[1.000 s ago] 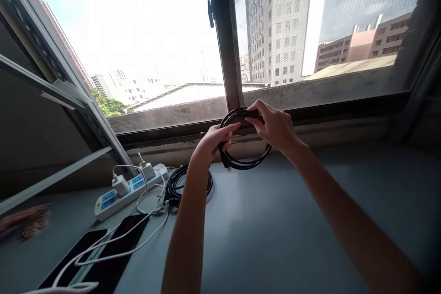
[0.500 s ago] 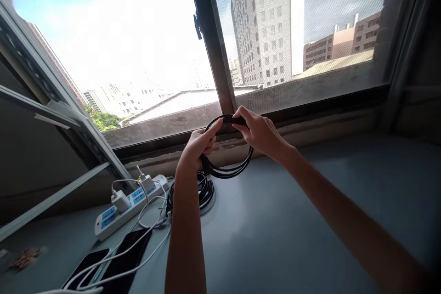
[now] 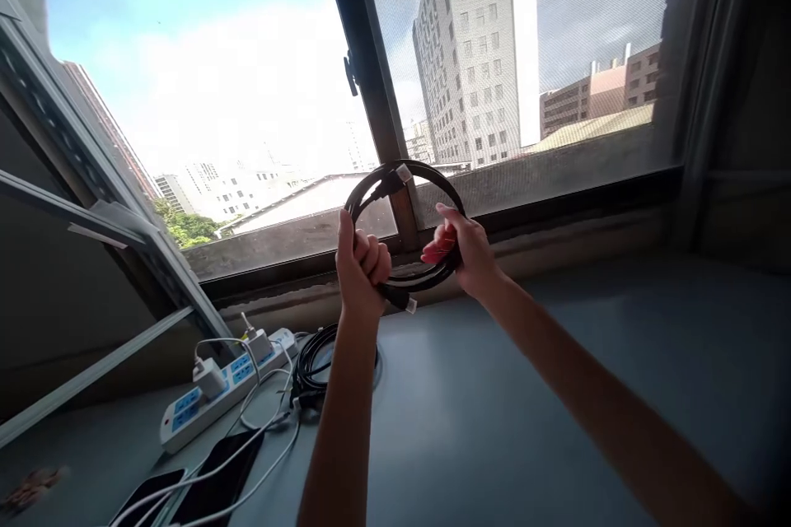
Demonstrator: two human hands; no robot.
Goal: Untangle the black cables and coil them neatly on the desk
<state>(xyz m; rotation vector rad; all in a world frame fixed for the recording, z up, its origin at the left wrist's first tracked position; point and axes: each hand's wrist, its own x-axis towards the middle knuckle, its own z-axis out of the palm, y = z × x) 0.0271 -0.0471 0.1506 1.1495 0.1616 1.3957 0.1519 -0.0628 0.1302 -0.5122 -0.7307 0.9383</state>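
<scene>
A black cable (image 3: 432, 282) is wound into a round coil, raised above the grey tabletop in front of the window. My left hand (image 3: 362, 268) wraps round the coil's left side, thumb pointing up. On the right side, my right hand (image 3: 465, 254) grips the same coil with curled fingers. One connector (image 3: 403, 174) with a pale tip lies at the top of the loop, and another (image 3: 410, 305) sticks out below my left hand. A second black cable coil (image 3: 304, 364) rests on the table, partly hidden behind my left forearm.
A white power strip (image 3: 216, 397) with plugged-in chargers lies at the left. White cables run across two dark phones (image 3: 216, 473) at the lower left. Metal shelf framing (image 3: 105, 222) stands on the left, and the window frame (image 3: 376, 107) rises behind the hands.
The coil has been raised and turned, and its connector now shows at the top. My right hand has moved from the coil's top down to its right side.
</scene>
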